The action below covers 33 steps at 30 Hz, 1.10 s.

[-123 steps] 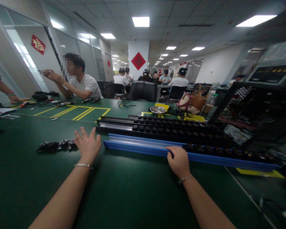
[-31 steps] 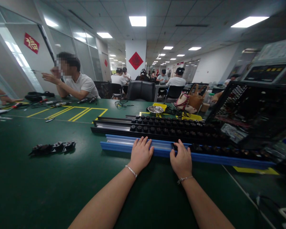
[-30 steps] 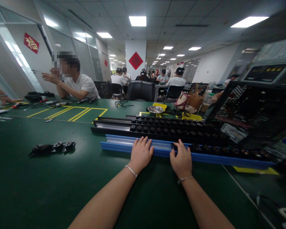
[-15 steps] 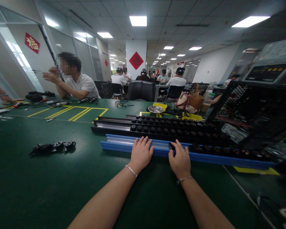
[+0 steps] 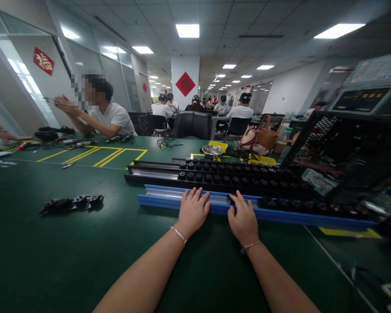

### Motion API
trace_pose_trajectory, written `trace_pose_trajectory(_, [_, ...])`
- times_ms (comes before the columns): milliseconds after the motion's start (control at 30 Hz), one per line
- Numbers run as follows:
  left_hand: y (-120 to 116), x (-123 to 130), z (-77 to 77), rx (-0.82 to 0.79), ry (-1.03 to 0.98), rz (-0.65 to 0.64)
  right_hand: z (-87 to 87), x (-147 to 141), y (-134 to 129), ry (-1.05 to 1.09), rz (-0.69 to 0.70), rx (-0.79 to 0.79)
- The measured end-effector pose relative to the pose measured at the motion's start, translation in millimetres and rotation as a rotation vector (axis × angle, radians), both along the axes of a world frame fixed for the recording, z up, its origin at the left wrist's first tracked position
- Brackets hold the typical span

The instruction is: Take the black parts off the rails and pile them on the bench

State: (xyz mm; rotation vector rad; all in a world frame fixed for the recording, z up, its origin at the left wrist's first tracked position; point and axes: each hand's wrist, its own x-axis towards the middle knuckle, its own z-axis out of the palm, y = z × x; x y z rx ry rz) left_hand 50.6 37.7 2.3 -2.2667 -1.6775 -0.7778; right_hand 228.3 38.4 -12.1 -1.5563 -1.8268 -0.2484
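A long blue rail (image 5: 163,201) with a channel along its top lies across the table before me. My left hand (image 5: 194,209) rests on its left part, fingers spread flat over the channel. Farther right, my right hand (image 5: 244,217) has bent fingers over a small black part (image 5: 232,199) in the channel. Its fingertips touch that part, and most of it is hidden under them. Several black parts (image 5: 289,203) sit in a row in the rail's right portion. Black rails (image 5: 153,174) bearing rows of similar parts lie just behind.
A cluster of black parts (image 5: 72,203) lies on the green table (image 5: 101,256) at left. Beyond the rails stand a metal bowl (image 5: 212,150) and yellow trays (image 5: 262,161). An open computer case (image 5: 345,148) stands at right. A person in white (image 5: 109,117) sits at back left.
My right hand has shifted slightly left along the blue rail, and the small black part under its fingers has moved left too. The left hand stays in place.
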Motion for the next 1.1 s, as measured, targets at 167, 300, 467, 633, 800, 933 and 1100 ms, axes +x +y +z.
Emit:
trace_pose_trajectory(167, [-0.6, -1.7, -1.4, 0.011, 0.007, -0.024, -1.0, -0.2, 0.7, -0.018, 0.027, -0.004])
trace_pose_trajectory(300, [-1.2, -1.8, -4.5, 0.029, 0.0, -0.04, -1.1, -0.5, 0.3, -0.03, 0.024, 0.012])
trace_pose_trajectory(467, [-1.5, -0.8, -7.3, 0.014, -0.009, -0.055, -0.6, -2.2, -0.4, -0.057, 0.014, 0.009])
trace_pose_trajectory(633, [-2.1, -2.0, -7.6, -0.006, -0.001, -0.062, 0.7, -5.0, -4.1, -0.106, 0.036, -0.009])
trace_pose_trajectory(800, [-4.0, -3.0, -5.8, -0.027, 0.038, -0.072, 0.6, -7.0, -6.4, -0.11, 0.012, 0.029])
trace_pose_trajectory(933, [-5.6, -1.7, -3.6, -0.049, 0.061, -0.059, 1.4, -7.5, -6.7, -0.053, -0.114, 0.073])
trace_pose_trajectory(1100, [-7.3, -1.1, -1.5, -0.055, 0.059, -0.067, 1.3, -7.3, -7.2, -0.035, -0.163, 0.037])
